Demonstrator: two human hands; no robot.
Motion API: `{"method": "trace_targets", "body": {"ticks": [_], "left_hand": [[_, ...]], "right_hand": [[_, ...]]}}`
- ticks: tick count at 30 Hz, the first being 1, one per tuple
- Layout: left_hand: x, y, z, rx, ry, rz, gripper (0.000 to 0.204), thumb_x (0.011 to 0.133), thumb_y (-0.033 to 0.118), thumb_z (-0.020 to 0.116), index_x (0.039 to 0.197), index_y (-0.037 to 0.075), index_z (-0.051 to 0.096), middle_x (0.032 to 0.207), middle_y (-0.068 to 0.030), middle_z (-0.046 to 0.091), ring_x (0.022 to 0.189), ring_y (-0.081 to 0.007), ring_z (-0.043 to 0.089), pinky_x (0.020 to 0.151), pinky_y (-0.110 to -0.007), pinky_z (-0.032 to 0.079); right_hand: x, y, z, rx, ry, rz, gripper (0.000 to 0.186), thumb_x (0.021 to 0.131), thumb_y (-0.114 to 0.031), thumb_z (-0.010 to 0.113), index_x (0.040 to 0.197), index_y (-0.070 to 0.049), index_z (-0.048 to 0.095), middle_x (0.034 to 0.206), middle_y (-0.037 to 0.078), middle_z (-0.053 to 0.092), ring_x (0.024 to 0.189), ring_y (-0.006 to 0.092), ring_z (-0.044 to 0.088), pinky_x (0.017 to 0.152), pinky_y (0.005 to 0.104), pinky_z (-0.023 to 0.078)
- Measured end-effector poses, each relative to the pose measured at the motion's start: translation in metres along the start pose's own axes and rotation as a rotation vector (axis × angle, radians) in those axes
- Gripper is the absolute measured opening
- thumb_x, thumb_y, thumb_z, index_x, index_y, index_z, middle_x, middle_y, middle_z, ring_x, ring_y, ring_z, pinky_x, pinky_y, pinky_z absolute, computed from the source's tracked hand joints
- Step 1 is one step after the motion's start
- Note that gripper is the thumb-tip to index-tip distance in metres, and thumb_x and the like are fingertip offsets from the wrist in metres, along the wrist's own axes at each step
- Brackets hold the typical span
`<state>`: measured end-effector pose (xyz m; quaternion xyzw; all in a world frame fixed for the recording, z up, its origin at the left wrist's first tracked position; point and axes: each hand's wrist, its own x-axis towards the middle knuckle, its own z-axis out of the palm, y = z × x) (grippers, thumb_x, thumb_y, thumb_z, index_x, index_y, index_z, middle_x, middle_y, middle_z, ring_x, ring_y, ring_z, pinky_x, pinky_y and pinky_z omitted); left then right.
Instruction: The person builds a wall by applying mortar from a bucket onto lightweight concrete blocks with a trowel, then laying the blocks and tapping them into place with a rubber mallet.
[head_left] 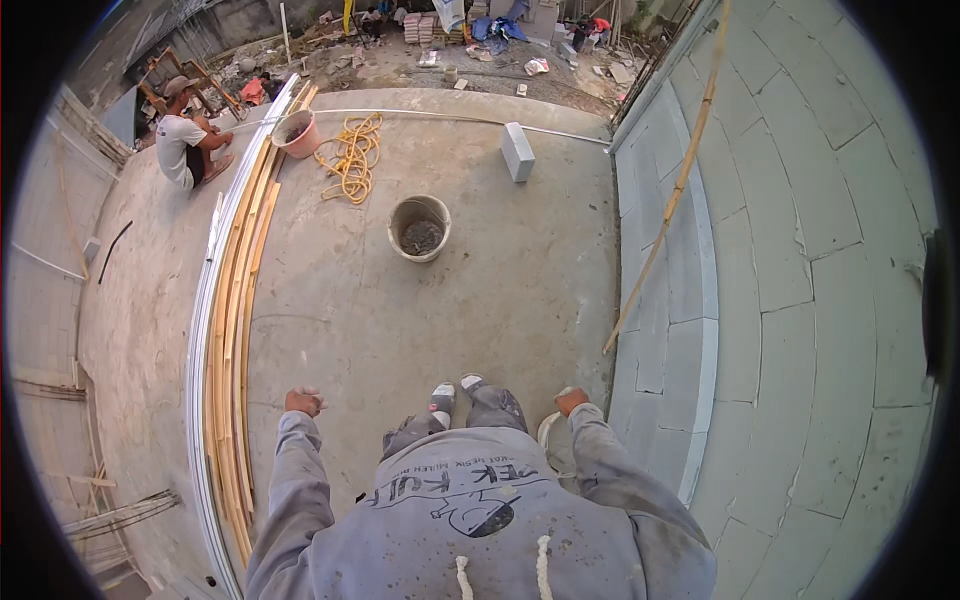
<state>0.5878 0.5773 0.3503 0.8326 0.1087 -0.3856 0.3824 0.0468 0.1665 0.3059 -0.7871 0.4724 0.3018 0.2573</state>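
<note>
My left hand (305,402) hangs out to the left of my body, fingers curled in, with nothing visible in it. My right hand (572,401) is closed low at my right side. Just below it shows the pale curved rim of what looks like a bucket (546,432), mostly hidden by my sleeve and sweatshirt; the grip itself is hard to see. On the concrete floor ahead stands another pale bucket (420,229) with dark grey material in its bottom. Both my feet are on the floor between my hands.
Long timber strips and white metal lengths (232,350) lie along the left. Farther off are a pink bucket (296,134), yellow rope (352,158) and a light block (517,152). A bamboo pole (668,205) leans at the right block wall (790,300). A person (185,140) squats far left.
</note>
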Motion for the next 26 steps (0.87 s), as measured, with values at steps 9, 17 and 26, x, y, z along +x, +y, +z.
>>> {"method": "trace_targets", "body": {"ticks": [9, 17, 26], "left_hand": [[-0.239, -0.24, 0.064, 0.643, -0.144, -0.162, 0.021, 0.07, 0.026, 0.074, 0.084, 0.012, 0.069, 0.093, -0.0076, 0.067, 0.091, -0.025, 0.063, 0.077, -0.036, 0.049], [-0.28, -0.343, 0.116, -0.003, 0.257, -0.69, 0.04, 0.064, 0.029, 0.074, 0.096, 0.005, 0.067, 0.101, -0.0131, 0.066, 0.102, -0.0274, 0.06, 0.088, -0.036, 0.046], [-0.331, -0.462, 0.036, -0.625, 0.733, -0.747, 0.061, 0.07, 0.018, 0.068, 0.128, 0.011, 0.049, 0.122, -0.0208, 0.054, 0.114, -0.0302, 0.053, 0.097, -0.037, 0.041]], "right_hand": [[0.157, -0.096, -0.161, -1.273, -0.137, -0.632, 0.021, 0.07, -0.026, 0.066, 0.085, -0.011, 0.071, 0.094, 0.01, 0.068, 0.091, 0.0278, 0.064, 0.079, 0.0357, 0.051], [0.327, -0.376, -0.113, -0.923, -0.215, -0.929, 0.024, 0.077, -0.025, 0.055, 0.074, -0.004, 0.066, 0.079, 0.01, 0.066, 0.068, 0.026, 0.065, 0.059, 0.039, 0.051], [-0.07, -0.613, 0.183, -1.069, -0.298, -1.357, 0.034, 0.073, -0.028, 0.056, 0.099, -0.009, 0.066, 0.1, 0.021, 0.064, 0.102, 0.0161, 0.06, 0.091, 0.032, 0.043]]}}
